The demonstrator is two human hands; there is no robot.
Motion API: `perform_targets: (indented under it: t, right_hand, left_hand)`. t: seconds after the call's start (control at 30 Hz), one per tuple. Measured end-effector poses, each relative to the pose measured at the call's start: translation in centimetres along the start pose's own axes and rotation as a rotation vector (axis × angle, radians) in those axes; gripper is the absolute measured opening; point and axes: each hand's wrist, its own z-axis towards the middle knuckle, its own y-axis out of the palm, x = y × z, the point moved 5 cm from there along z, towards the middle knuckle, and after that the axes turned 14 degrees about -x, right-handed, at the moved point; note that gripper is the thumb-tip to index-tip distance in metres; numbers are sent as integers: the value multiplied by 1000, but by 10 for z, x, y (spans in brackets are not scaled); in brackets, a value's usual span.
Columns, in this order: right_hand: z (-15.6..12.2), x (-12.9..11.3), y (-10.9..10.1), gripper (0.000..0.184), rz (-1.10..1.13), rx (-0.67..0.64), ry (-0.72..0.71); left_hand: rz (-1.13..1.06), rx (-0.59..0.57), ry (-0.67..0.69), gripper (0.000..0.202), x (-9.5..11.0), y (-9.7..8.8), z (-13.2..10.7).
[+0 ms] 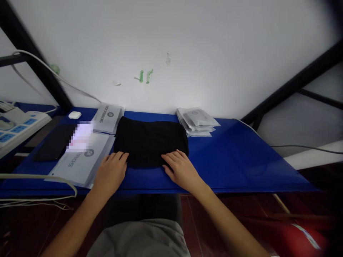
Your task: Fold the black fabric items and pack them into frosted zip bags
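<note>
A folded black cloth item (151,141) lies flat on the blue table, its exact kind not clear. My left hand (114,169) rests at its near left corner, fingertips on the fabric and the thumb beside its edge. At the near right corner, my right hand (180,167) lies with extended fingers on the cloth and the thumb apart from them. To the left is a clear-frosted ROCKBROS zip bag (88,164), partly beneath a blurred-out bright patch. Another ROCKBROS bag (108,119) sits behind it, by the wall.
Several frosted bags are stacked (198,119) behind the cloth on the right. A dark phone-like slab (56,142), a white earbud case (74,115) and a power strip (21,128) occupy the left. Cables hang over the left front edge. Black metal bars slant at both sides.
</note>
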Motion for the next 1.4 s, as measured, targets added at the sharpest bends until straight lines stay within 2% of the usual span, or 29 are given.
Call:
perform_targets:
  t: [0.13, 0.3, 0.37, 0.5, 0.63, 0.73, 0.9, 1.03, 1.13, 1.2, 1.33, 1.4]
  right_hand:
    - [-2, 1, 0, 30, -8, -7, 4]
    - [-2, 5, 2, 47, -31, -36, -13]
    - [-2, 7, 2, 51, -37, -34, -10]
    - [-1, 9, 3, 37, -30, -12, -10]
    - [-3, 9, 2, 25, 36, 13, -21]
    - [-6, 9, -2, 24, 107, 14, -25]
    - [-13, 6, -14, 24, 236, -57, -18]
    - [-17, 9, -29, 26, 410, -46, 24]
    - [-13, 20, -38, 23, 533, -13, 81]
    - [-5, 29, -42, 22, 537, 31, 136]
    - [8, 34, -47, 31, 262, 225, 294]
    - [11, 22, -42, 32, 123, 256, 255]
  left_hand:
    - [2, -2, -20, 35, 0, -2, 0]
    - [3, -39, 4, 53, -2, 0, 0]
    - [-4, -38, -2, 55, -3, 0, 0]
    - [-27, -13, -25, 42, -5, -2, -3]
    - [-35, -22, 11, 32, -3, -4, -6]
    - [-20, -45, 13, 34, -2, -7, -11]
    - [2, -110, 11, 38, 2, -15, -20]
    - [-18, -118, 1, 38, 4, -28, -23]
    - [-65, -79, -51, 34, 3, -40, -13]
    - [-83, -20, -105, 33, 2, -48, -2]
    - [-101, 243, -170, 36, 6, -55, 13]
    - [-123, 292, -104, 37, 13, -48, 16]
